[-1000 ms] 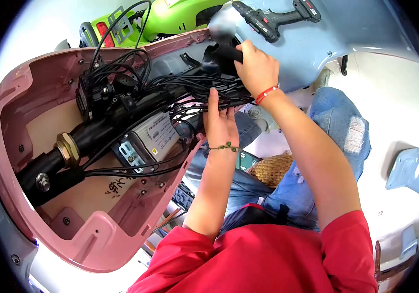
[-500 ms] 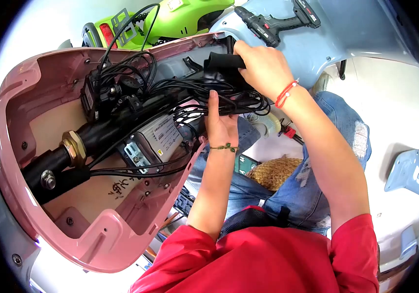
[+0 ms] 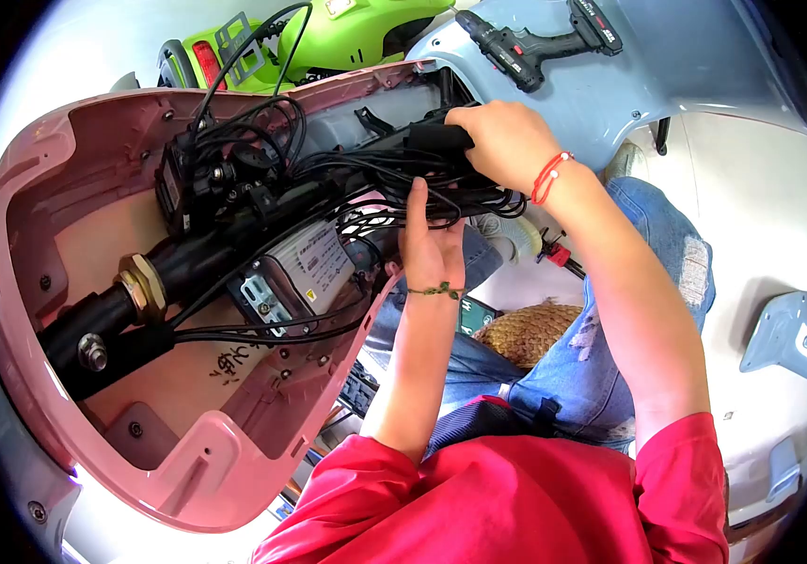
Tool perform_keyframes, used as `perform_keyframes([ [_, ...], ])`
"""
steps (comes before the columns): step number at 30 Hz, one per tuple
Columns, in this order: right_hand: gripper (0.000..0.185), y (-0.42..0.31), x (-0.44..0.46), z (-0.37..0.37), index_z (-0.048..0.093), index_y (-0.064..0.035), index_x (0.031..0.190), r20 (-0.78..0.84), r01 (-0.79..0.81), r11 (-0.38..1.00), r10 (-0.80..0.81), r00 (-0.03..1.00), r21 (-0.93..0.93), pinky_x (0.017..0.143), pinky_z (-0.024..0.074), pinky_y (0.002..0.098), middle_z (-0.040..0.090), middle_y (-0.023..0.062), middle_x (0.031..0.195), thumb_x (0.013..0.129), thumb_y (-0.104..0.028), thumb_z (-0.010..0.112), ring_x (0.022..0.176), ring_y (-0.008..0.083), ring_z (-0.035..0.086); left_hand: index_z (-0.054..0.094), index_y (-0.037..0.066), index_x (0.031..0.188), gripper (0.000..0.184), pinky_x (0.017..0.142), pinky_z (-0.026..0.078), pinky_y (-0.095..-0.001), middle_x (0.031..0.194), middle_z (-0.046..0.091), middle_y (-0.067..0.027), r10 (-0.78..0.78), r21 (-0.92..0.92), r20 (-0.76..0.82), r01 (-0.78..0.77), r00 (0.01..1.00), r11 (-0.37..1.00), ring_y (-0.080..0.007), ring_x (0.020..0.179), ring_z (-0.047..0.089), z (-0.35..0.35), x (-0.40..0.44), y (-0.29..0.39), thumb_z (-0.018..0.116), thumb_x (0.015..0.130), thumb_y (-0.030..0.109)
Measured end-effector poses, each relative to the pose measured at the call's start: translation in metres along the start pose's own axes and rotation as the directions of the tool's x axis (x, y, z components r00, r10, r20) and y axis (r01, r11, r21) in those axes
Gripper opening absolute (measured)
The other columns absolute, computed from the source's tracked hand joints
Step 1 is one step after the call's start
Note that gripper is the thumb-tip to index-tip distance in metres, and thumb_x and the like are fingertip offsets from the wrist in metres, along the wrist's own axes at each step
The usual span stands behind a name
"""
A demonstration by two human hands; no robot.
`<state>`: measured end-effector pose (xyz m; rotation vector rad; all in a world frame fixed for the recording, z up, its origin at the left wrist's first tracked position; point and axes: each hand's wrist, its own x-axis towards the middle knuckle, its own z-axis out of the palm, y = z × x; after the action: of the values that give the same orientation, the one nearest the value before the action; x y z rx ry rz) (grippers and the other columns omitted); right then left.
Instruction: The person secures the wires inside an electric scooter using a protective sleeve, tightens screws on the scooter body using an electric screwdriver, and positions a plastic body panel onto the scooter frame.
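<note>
My left hand (image 3: 434, 242) cups a bundle of black cables (image 3: 394, 179) from below, thumb raised in front and fingers mostly hidden behind the strands. Above it, my right hand (image 3: 509, 143) is closed on a flat black strip of soft-looking material (image 3: 439, 138), which lies against the cables. Both hands are at the near side of a pink body shell (image 3: 178, 461). Inside the shell run a black tube (image 3: 225, 246) with a brass-coloured nut (image 3: 143, 288) and a silver labelled box (image 3: 308, 268).
A cordless drill (image 3: 540, 47) rests on a light blue panel (image 3: 657, 66) beyond my right hand. A bright green body (image 3: 347, 38) stands behind the shell. Blue plastic parts (image 3: 789, 334) lie on the floor at right. A woven seat (image 3: 530, 334) shows between my legs.
My right hand has moved slightly down and right, and the black strip has come down from a raised position onto the cables. My left hand has shifted slightly right.
</note>
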<state>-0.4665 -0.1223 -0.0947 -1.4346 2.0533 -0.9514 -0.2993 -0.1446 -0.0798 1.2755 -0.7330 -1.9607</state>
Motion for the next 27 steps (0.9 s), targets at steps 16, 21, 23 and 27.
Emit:
perform_keyframes([
  [16,0.013,0.01,0.011,-0.013,0.066,-0.0044,0.09,-0.249,-0.335,0.918,0.281,0.927,-0.212,0.068,0.0556,0.0449,0.07,0.0182,0.081,0.082,-0.008,0.056,0.08,0.0341,0.07,0.057,0.01,0.118,0.032,0.09,0.047,-0.0352,0.114,0.062,-0.0042,0.049,-0.032,-0.043,-0.05,0.998,0.998,-0.0171,0.103,0.058,-0.016,0.001,-0.01,0.066,0.09,0.022],
  [21,0.013,0.009,0.008,-0.021,0.066,-0.0033,0.089,-0.267,-0.351,0.922,0.301,0.915,-0.164,0.07,0.0557,0.0446,0.069,0.0191,0.081,0.08,-0.008,0.058,0.079,0.0358,0.069,0.056,0.01,0.123,0.039,0.096,0.044,-0.0405,0.118,0.06,-0.0065,-0.034,-0.058,-0.001,0.033,0.999,0.998,-0.0211,0.11,0.054,-0.011,0.011,-0.006,0.065,0.091,0.03],
  [23,0.013,0.008,0.006,-0.038,0.066,-0.0033,0.089,-0.374,-0.332,0.934,0.264,0.889,-0.129,0.07,0.0556,0.0449,0.069,0.0194,0.08,0.077,-0.008,0.06,0.078,0.0364,0.069,0.058,0.009,0.118,0.036,0.098,0.044,-0.0433,0.117,0.059,-0.0059,-0.03,-0.067,0.03,0.032,0.999,0.997,-0.0224,0.11,0.054,-0.01,0.014,-0.008,0.064,0.09,0.031],
  [27,0.028,0.022,0.002,-0.066,0.067,-0.0121,0.105,-0.461,-0.371,0.923,0.288,0.839,-0.098,0.075,0.0544,0.0445,0.069,0.018,0.085,0.078,-0.014,0.066,0.081,0.037,0.067,0.062,0.013,0.106,0.029,0.094,0.045,-0.0539,0.106,0.063,0.0012,0.015,-0.078,0.012,-0.014,1.0,0.997,-0.0213,0.103,0.054,-0.015,0.024,-0.011,0.066,0.088,0.035],
])
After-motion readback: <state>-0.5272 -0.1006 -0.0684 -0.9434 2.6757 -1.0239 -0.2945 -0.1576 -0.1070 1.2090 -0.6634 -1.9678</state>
